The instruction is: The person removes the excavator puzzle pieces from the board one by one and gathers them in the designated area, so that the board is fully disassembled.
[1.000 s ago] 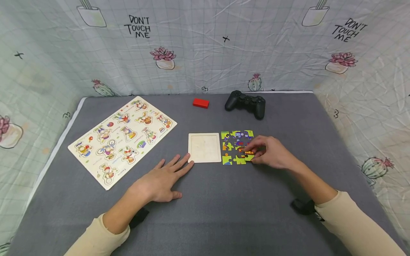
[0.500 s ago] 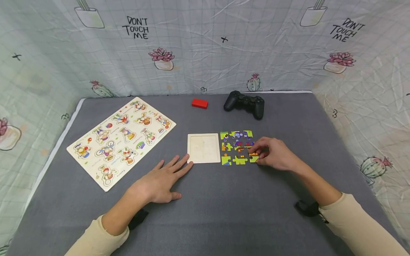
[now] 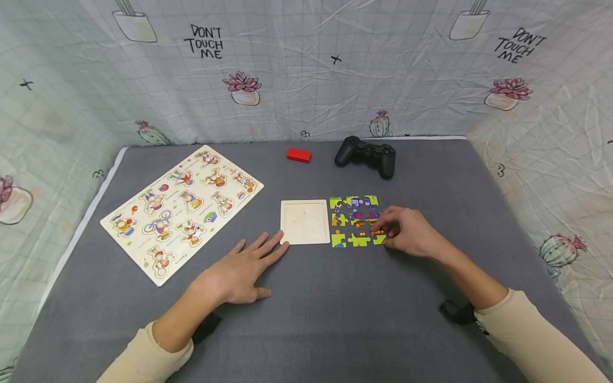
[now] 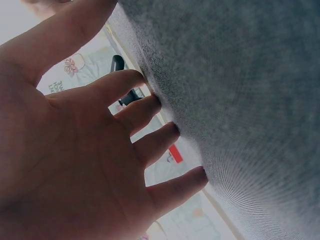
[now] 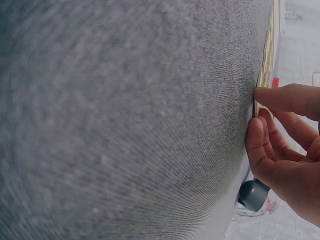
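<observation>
My right hand (image 3: 409,231) pinches a green-and-orange corner puzzle piece (image 3: 379,239) between thumb and fingers at the lower right of the laid-out picture. The piece lies on the cloth, a small gap from the green puzzle piece (image 3: 359,241) to its left. Part of it is hidden by the fingers. My left hand (image 3: 244,271) rests flat on the table with its fingers spread, fingertips at the lower left corner of a square wooden puzzle tray (image 3: 305,222) that has a bare bottom. Other colourful puzzle pieces (image 3: 338,240) lie in rows just right of the tray.
A large wooden picture board (image 3: 182,213) with several cut-out figures lies at the left. Behind the tray are a red block (image 3: 299,155) and a black game controller (image 3: 366,156). Printed cloth walls (image 3: 306,69) enclose the grey table (image 3: 325,330).
My right hand has drawn the corner piece a little to the right, opening a gap to its neighbour. In the last half second it has barely moved. The left hand stays put.
</observation>
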`<action>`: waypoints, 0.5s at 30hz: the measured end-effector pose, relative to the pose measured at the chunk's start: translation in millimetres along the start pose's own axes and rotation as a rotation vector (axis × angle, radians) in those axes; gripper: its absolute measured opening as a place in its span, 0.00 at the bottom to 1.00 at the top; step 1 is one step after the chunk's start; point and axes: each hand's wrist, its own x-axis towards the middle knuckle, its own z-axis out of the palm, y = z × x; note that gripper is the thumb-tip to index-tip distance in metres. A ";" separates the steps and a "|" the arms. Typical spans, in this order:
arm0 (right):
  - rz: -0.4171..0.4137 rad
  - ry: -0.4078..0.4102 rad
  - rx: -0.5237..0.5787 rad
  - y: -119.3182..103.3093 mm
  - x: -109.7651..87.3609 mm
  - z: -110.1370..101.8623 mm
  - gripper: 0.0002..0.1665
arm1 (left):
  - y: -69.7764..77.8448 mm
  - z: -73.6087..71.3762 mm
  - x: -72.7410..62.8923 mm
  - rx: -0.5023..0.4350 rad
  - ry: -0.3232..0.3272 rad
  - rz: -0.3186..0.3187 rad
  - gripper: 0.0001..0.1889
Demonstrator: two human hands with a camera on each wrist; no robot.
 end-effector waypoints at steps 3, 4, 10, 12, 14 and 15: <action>-0.002 0.001 -0.020 -1.1 -0.4 0.2 0.19 | 0.4 -0.5 -0.1 0.002 0.000 -0.001 0.51; -0.005 0.001 -0.024 -1.1 -0.3 0.4 0.19 | 0.6 -0.7 -0.2 0.002 0.001 -0.001 0.51; -0.017 -0.001 -0.047 -0.7 -0.2 1.2 0.19 | 1.0 -1.0 -0.3 0.002 -0.004 -0.005 0.51; -0.019 -0.002 -0.048 -0.8 -0.3 1.0 0.19 | 1.1 -1.2 -0.2 0.001 -0.008 -0.006 0.51; -0.017 -0.003 -0.047 -1.1 -0.7 0.7 0.19 | 1.2 -1.4 -0.2 0.000 -0.009 -0.006 0.51; -0.017 -0.003 -0.047 -1.0 -0.6 0.7 0.19 | 1.2 -1.5 -0.1 0.000 -0.009 -0.006 0.51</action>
